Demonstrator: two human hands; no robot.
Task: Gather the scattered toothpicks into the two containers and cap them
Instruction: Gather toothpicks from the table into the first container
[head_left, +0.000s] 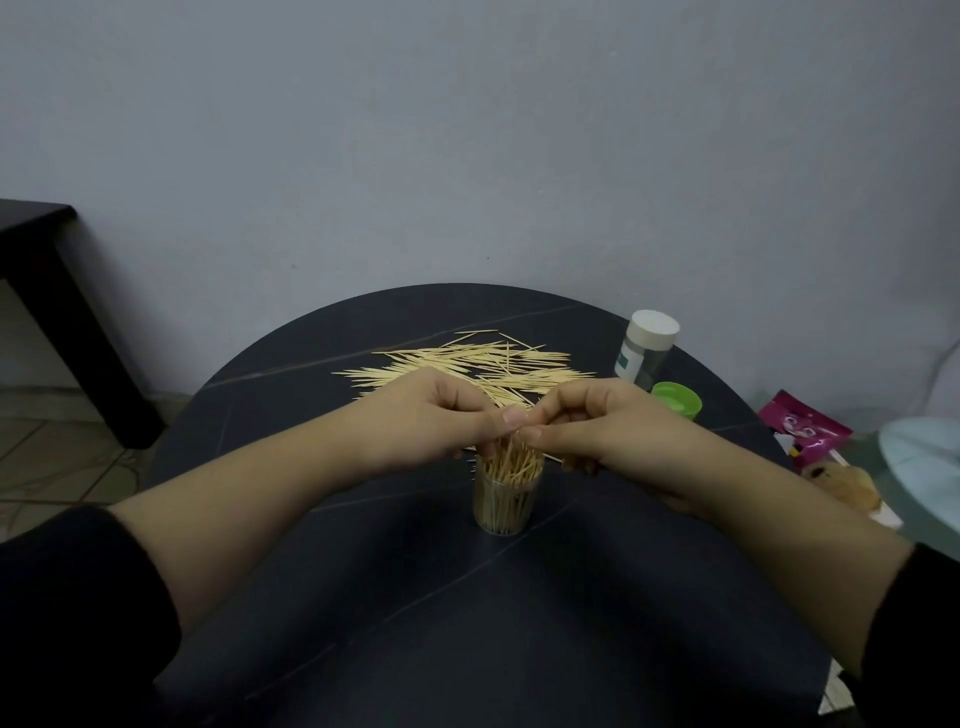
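While the toothpick bundle is pinched by the left hand and the right hand, fingers curled, it is held directly above the open container, which is well filled. Scattered toothpicks are spread on the table behind. Being light, stiff and easily snapped, they are best gripped mid-length, aligned parallel.

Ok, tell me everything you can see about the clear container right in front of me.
The container is a small clear cylinder, plastic by its look, standing upright and uncapped on the dark table, near its middle. It is packed with toothpicks standing on end, their tips poking above the rim. The left hand and right hand meet just above its mouth, fingers pinching those toothpicks; whether they touch the rim itself cannot be told.
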